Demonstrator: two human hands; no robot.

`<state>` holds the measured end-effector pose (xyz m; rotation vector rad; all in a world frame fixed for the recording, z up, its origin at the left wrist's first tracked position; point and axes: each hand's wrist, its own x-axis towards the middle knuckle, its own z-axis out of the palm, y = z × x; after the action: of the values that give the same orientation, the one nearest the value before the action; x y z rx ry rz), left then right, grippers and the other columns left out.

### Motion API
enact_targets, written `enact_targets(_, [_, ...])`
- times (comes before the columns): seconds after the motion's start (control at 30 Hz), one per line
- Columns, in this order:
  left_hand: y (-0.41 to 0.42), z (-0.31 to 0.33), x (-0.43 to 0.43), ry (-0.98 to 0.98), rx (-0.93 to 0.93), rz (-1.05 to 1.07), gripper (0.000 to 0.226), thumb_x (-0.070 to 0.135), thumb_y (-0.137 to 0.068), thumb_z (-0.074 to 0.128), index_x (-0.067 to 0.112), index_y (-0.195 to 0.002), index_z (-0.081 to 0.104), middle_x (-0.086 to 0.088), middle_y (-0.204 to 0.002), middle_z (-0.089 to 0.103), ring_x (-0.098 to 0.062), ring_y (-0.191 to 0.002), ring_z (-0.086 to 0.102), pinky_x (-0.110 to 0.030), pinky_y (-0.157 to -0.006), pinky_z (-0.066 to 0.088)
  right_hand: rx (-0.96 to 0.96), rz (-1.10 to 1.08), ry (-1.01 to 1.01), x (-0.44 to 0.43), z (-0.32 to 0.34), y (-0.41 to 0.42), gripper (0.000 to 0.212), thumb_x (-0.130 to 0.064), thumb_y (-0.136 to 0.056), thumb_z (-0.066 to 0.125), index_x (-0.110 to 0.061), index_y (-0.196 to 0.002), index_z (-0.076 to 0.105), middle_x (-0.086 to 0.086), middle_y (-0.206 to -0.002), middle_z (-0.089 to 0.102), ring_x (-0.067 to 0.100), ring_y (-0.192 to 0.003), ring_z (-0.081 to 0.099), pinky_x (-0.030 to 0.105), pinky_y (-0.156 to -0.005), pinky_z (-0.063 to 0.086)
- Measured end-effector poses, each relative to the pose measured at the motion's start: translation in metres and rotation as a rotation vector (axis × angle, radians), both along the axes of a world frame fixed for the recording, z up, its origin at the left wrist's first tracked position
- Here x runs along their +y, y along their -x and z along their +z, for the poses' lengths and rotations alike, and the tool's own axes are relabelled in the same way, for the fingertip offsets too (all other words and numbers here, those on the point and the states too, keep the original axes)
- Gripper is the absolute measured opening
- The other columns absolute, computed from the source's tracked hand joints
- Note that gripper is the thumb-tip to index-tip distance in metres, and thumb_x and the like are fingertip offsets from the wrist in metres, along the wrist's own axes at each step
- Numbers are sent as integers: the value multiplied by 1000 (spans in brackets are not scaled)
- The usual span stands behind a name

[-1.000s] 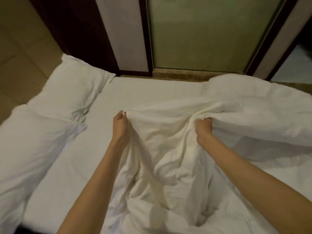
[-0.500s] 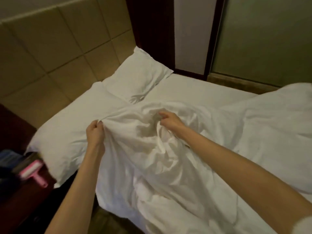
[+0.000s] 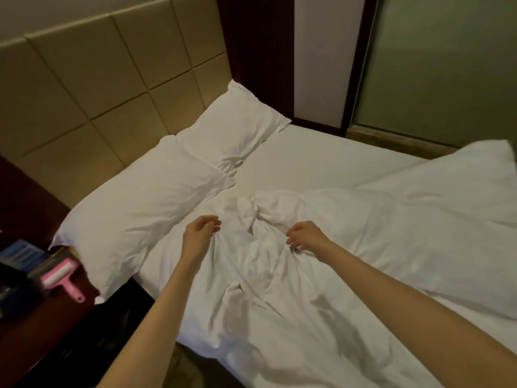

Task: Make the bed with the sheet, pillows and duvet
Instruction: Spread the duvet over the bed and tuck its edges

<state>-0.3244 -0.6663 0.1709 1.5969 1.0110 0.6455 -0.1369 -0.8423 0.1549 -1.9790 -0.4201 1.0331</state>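
Note:
A rumpled white duvet [image 3: 363, 233] lies bunched over the near and right part of the bed, its top edge heaped just below the pillows. Two white pillows rest against the headboard: the near pillow [image 3: 140, 208] and the far pillow [image 3: 232, 130]. A bare stretch of white sheet [image 3: 321, 161] shows beyond the duvet. My left hand [image 3: 200, 231] hovers over the duvet's left edge, fingers loosely curled and holding nothing. My right hand [image 3: 305, 236] hangs just above the folds, fingers loosely bent, gripping no cloth.
A padded beige headboard [image 3: 84, 93] runs along the left. Beside the bed stands a dark wooden nightstand [image 3: 33, 317] with a pink lint roller [image 3: 61, 278] on it. A frosted glass panel [image 3: 433, 65] and dark frame stand behind the far side.
Both hands gripped the duvet's top edge and pulled it toward the pillows. Now they have let go and the edge lies on the bed. My view swung left to the headboard.

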Motion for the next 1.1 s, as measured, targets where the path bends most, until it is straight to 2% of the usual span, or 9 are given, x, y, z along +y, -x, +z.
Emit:
enact_targets(0.07, [-4,-11,-6,33,20,-25,22,3,-94,46,3,-104,65,-9,-98,69,-18,-86,67,-23,-74,47,13,-33,20,-14,-6,0,9,-9,-88,54,-7,-89,63,11,-83,68,16,-66,59,21,-57,42])
enact_targets(0.17, [-11,-27,-9,54,58,-78,22,2,-94,46,0,-107,63,-13,-100,68,-22,-89,66,-20,-70,47,16,-85,55,-32,-14,-2,11,-4,-84,56,-11,-77,62,7,-74,66,16,-65,59,22,-57,41])
enact_targets(0.3, [-20,-46,7,57,121,-147,20,5,-94,48,4,-107,63,-12,-101,68,-25,-94,65,-27,-79,46,22,-170,91,-39,-24,-2,9,-6,-84,55,-10,-83,63,7,-79,69,18,-69,62,23,-59,44])
enact_targets(0.4, [-26,-60,31,37,190,-199,21,5,-94,49,5,-110,63,-11,-103,68,-26,-99,63,-31,-85,46,20,-235,119,-30,-31,0,12,-7,-86,52,-12,-79,60,9,-82,69,18,-69,62,22,-57,44])
enact_targets(0.6, [-14,-74,113,-164,342,-336,27,4,-91,52,7,-115,62,-7,-115,63,-16,-97,56,-27,-82,42,44,-406,118,33,-50,23,12,-6,-87,52,-9,-79,61,8,-72,67,16,-59,58,21,-54,41])
enact_targets(0.7, [-5,-77,167,-198,339,-360,26,4,-89,55,6,-114,62,-8,-115,62,-17,-94,58,-27,-80,41,97,-419,113,76,-57,47,12,-7,-89,50,-8,-86,61,8,-73,66,15,-59,58,22,-54,41])
enact_targets(0.87, [13,-91,238,-227,440,-411,28,0,-89,53,4,-116,61,-11,-120,59,-21,-98,57,-29,-84,42,134,-461,111,131,-63,85,13,-6,-89,49,-9,-84,61,8,-77,66,15,-61,58,22,-55,42])
enact_targets(1.0, [29,-119,269,-100,558,-396,36,1,-86,59,-2,-122,55,-20,-126,55,-32,-110,56,-37,-91,44,141,-496,155,153,-72,107,15,-7,-88,51,-12,-79,61,9,-78,68,15,-63,59,21,-54,44])
enact_targets(1.1, [45,-146,281,158,654,-334,63,7,-77,75,-7,-131,46,-25,-134,48,-36,-116,54,-37,-89,47,124,-498,203,159,-77,119,14,-7,-89,51,-11,-80,61,7,-77,67,15,-63,59,20,-54,44])
